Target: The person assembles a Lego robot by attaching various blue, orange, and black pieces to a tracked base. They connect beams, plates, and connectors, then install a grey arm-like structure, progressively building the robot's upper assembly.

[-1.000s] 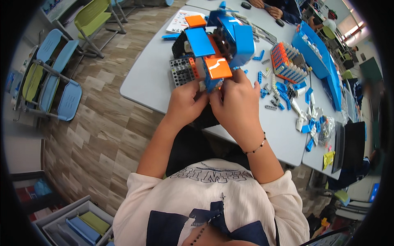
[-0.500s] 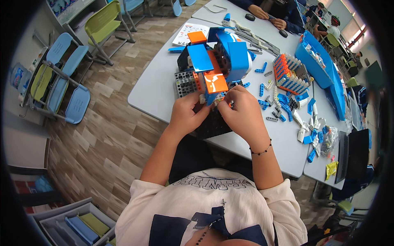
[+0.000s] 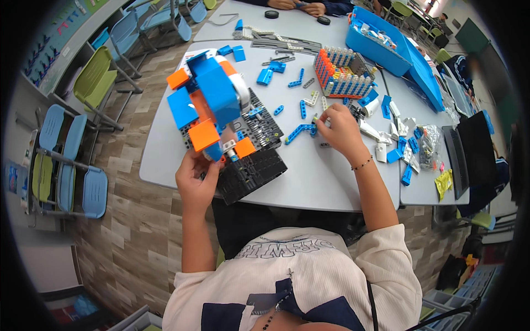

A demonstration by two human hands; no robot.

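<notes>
A large building-block model (image 3: 216, 96) in blue, orange, white and black stands at the near left of the table. My left hand (image 3: 197, 179) grips its near lower end, thumb and fingers closed by a blue panel. An orange square panel (image 3: 245, 147) and a black studded plate (image 3: 254, 175) are next to that hand. Among the loose parts to the right, my right hand (image 3: 339, 129) reaches down with its fingertips pinched together. A bent blue beam (image 3: 298, 133) lies right at those fingertips. Whatever is between them is hidden.
A block-built basket (image 3: 345, 87) with small parts stands beyond my right hand. Farther right are a blue storage bin (image 3: 378, 47), white and blue panels, a clear plastic bag (image 3: 432, 146) and a laptop (image 3: 462, 157). Grey beams (image 3: 287, 47) lie at the back. Another person's hands (image 3: 298, 6) rest across the table.
My right hand has left the model and moved right to the loose parts. The left hand stays on the model. The view has swung to the right.
</notes>
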